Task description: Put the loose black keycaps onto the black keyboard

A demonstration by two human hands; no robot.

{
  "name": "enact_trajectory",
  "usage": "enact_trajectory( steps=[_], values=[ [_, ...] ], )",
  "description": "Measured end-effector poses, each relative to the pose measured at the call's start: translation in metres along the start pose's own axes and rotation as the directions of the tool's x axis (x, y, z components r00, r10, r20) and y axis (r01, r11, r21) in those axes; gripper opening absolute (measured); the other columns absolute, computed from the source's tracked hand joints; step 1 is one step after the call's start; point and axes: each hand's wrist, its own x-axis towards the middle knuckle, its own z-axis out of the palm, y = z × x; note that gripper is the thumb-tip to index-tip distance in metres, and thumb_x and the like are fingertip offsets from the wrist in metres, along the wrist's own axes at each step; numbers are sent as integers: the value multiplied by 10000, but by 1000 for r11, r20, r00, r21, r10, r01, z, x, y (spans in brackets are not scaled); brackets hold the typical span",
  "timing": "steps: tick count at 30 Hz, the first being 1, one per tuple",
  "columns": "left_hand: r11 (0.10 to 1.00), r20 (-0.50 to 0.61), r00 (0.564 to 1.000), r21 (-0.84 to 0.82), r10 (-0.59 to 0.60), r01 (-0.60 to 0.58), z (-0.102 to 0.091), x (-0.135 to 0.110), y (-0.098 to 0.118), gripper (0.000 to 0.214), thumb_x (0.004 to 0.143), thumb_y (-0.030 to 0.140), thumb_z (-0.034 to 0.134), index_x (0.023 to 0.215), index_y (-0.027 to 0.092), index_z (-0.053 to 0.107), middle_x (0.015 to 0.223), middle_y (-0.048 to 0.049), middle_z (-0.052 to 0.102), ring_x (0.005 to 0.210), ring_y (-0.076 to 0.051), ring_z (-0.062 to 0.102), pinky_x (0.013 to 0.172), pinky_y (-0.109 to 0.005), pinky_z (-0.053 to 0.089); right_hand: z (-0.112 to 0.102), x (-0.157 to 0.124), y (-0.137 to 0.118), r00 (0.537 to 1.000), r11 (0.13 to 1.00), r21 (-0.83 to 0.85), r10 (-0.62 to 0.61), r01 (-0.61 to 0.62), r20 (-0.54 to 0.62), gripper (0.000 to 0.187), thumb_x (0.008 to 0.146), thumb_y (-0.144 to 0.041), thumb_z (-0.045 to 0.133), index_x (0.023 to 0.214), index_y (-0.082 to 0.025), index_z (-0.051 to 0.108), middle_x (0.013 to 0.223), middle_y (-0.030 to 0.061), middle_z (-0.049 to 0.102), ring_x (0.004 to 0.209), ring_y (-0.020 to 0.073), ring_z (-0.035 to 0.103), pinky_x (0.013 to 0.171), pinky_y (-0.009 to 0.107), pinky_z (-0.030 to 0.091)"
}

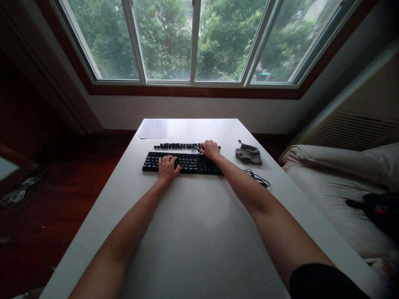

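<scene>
A black keyboard (190, 164) lies across the white table in front of me. My left hand (167, 169) rests on its left half, fingers spread over the keys and thumb apart. Behind the keyboard, loose black keycaps (177, 146) stand in a long row. My right hand (211, 150) reaches over the keyboard's back edge at this row. Its fingers are bent together, with what looks like a small black keycap (198, 150) at the tips. A thin, pale wire-like thing (195, 151) lies beside those fingertips, too small to make out. My right hand hides part of the row.
Right of the keyboard lie a grey fabric pouch (248, 154) and a coiled black cable (258, 177), partly behind my right forearm. A printed paper sheet (153, 128) is at the table's (193, 216) far left corner. A cushioned seat (324, 195) stands on the right, below the window.
</scene>
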Motion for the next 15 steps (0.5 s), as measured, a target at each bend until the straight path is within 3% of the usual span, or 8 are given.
enact_trajectory(
  steps=[4, 11, 15],
  values=[
    [1000, 6, 1000, -2, 13, -13, -1, 0, 1, 408, 924, 386, 620, 1310, 255, 644, 1403, -115, 606, 1392, -333, 457, 1268, -608, 190, 7, 10, -11, 999, 997, -67, 36, -35, 7, 311, 988, -372, 548, 1123, -228, 789, 1200, 156, 680, 1151, 313, 527, 939, 415, 385],
    [976, 91, 972, -57, 215, -211, -8, -2, 7, 547, 903, 470, 678, 1402, 263, 595, 1491, -105, 559, 1423, -313, 450, 1301, -579, 117, 26, 18, -12, 994, 998, -45, 42, -46, -98, 254, 952, -354, 602, 1002, -212, 807, 1106, 182, 707, 1077, 322, 554, 928, 460, 395],
    [975, 122, 968, -59, 219, -213, -8, -3, 8, 592, 882, 461, 707, 1430, 274, 582, 1513, -103, 543, 1438, -318, 436, 1303, -583, 117, 33, 20, -10, 990, 999, -22, 46, -49, -132, 222, 930, -346, 637, 990, -206, 799, 1084, 183, 704, 1069, 328, 552, 935, 475, 400]
  ],
)
